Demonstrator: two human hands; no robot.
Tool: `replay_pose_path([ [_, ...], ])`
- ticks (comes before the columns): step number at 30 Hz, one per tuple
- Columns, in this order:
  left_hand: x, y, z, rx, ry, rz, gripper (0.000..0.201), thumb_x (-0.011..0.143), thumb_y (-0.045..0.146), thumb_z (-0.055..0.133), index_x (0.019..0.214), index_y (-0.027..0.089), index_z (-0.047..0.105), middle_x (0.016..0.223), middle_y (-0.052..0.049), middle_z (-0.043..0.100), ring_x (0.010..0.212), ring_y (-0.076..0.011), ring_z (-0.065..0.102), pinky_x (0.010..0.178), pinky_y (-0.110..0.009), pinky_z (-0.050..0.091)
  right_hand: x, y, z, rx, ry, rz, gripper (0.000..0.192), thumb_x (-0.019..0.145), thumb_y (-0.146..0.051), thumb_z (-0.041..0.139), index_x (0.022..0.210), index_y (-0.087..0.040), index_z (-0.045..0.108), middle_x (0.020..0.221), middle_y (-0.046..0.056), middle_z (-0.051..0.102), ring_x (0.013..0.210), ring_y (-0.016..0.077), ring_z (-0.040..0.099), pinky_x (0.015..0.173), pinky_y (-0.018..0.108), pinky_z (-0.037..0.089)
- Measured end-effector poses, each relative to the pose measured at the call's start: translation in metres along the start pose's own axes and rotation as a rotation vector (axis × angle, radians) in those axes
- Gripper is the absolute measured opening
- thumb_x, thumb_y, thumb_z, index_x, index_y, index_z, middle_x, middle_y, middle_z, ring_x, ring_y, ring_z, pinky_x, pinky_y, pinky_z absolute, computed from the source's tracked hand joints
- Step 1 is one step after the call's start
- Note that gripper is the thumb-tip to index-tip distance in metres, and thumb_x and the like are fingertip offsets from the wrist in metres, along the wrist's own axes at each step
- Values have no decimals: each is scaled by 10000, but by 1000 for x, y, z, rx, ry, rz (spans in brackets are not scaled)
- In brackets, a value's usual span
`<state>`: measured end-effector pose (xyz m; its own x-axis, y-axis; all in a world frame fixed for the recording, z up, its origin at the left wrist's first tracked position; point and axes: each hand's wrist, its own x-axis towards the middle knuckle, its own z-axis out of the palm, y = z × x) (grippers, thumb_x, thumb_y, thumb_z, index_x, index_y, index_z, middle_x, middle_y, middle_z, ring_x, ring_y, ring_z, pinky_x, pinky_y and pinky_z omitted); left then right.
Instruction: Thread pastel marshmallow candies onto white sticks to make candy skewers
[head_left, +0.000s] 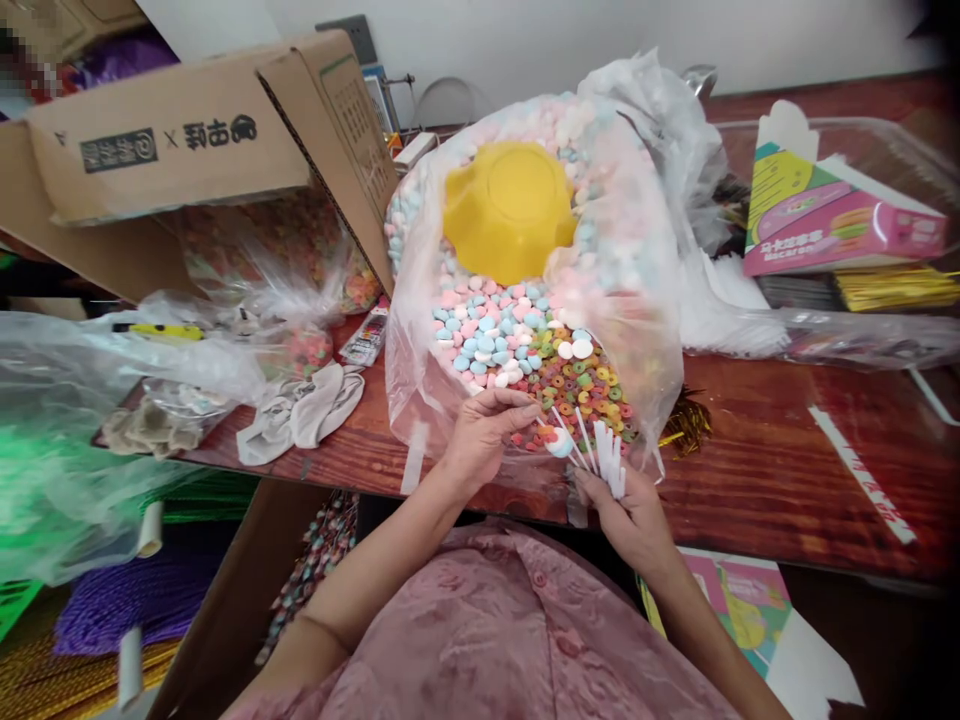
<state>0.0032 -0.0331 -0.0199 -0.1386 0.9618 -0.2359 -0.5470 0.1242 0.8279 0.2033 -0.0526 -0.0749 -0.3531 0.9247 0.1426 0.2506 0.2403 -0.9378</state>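
Fingertips of the left hand (480, 435) press together in a pinch at the near edge of the candy heap, though the thing between them is too small to make out. Just beside them, the right hand (634, 515) curls its fingers around a fan of thin white sticks (606, 455), smooth and straight, fanning upward from the grip; one stick carries a small round pastel candy piece (559, 442) that sits between the two hands, almost touching the left fingertips. Directly beyond the fingers lie ring-shaped cereal loops (581, 385), matte and many-coloured, and past those a bed of chalky pink, blue and white heart-like candies (487, 330). All of it sits inside a large crinkled clear plastic bag (645, 300), its film glossy and rumpled. Further back in the heap rests a yellow plastic bowl (508, 208) with a wavy rim, upside down. The bag stands on a polished reddish wooden table (765, 460).
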Motion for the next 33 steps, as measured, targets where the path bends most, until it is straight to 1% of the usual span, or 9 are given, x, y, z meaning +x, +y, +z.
replay_pose_path([
  [9,-2,-9,-1,-66,97,127,282,571,275,918,777,178,751,752,-1,762,665,-124,702,614,-228,557,2,-11,6,-88,32,19,235,974,-318,513,763,-216,535,635,-33,505,597,145,453,593,264,384],
  [16,0,-5,-8,-92,-11,32,623,577,142,885,1156,217,667,797,26,743,684,-98,679,651,-207,520,-12,-12,15,9,74,34,201,979,-304,531,797,-222,557,618,-41,507,546,140,465,555,264,380],
  [20,1,-8,-14,-85,-42,-2,659,625,174,853,1236,209,610,826,6,739,706,-116,676,660,-225,507,-13,-12,11,-80,52,-19,118,948,-256,529,878,-218,617,637,-32,536,558,147,475,578,271,394],
  [22,1,-10,-21,55,-59,73,615,674,182,816,1252,218,609,827,5,732,710,-125,668,681,-248,512,-11,-11,2,-174,24,-13,120,929,-247,534,933,-214,649,653,-23,561,574,153,493,585,271,405],
  [24,1,-10,-28,350,-93,227,468,753,182,746,1210,221,654,836,-8,728,744,-142,661,733,-288,520,-10,-8,-10,-247,35,18,159,921,-264,544,996,-210,673,657,-19,573,568,156,504,566,267,407],
  [27,-2,-9,-30,884,-131,536,184,838,182,648,987,205,754,944,-74,738,916,-207,643,885,-392,497,-10,-1,-24,-293,99,58,245,937,-311,542,1106,-207,686,668,-17,589,547,153,510,541,263,409],
  [29,-5,-10,-24,1045,-136,642,127,869,233,649,883,196,770,983,-98,736,985,-236,618,936,-425,468,-11,1,-27,-294,108,61,265,946,-324,540,1132,-206,687,713,-5,623,583,160,543,567,268,433],
  [31,-8,-12,-14,1002,-169,558,175,891,328,668,865,190,771,913,-83,728,917,-218,618,874,-382,481,-12,0,-23,-274,94,45,257,949,-315,541,1131,-209,688,749,2,646,626,166,566,600,273,452],
  [33,-9,-14,-4,840,-217,341,261,902,412,661,835,181,764,795,-47,702,786,-174,613,758,-314,483,-14,-3,-16,-224,75,35,236,955,-304,542,1120,-212,683,739,-4,635,632,161,559,612,271,457],
])
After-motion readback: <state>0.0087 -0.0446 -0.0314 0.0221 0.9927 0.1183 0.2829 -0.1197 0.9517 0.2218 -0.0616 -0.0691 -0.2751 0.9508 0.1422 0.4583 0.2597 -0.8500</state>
